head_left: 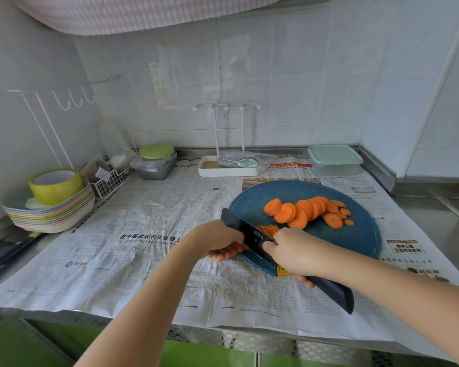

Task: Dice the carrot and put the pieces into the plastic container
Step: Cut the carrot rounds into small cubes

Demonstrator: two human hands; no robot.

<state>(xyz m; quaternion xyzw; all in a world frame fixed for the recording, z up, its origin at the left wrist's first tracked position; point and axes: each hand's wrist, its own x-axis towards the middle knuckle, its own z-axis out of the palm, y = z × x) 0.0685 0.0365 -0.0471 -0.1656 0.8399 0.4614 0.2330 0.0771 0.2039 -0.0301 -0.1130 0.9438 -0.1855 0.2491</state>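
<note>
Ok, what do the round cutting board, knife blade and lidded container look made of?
Cutting board: probably plastic, matte dark blue, uniformly coloured. Knife blade: matte black, coated metal or ceramic; cannot tell which. Container: translucent plastic body, opaque pale green lid, likely plastic too.

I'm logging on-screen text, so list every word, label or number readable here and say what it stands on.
"在中国式现代化征程上": headline on the newspaper, cut off by the left forearm.
White mark on the knife blade: too small to read.
Boxed notice on the newspaper at right, and all other print: too blurred to read.
</note>
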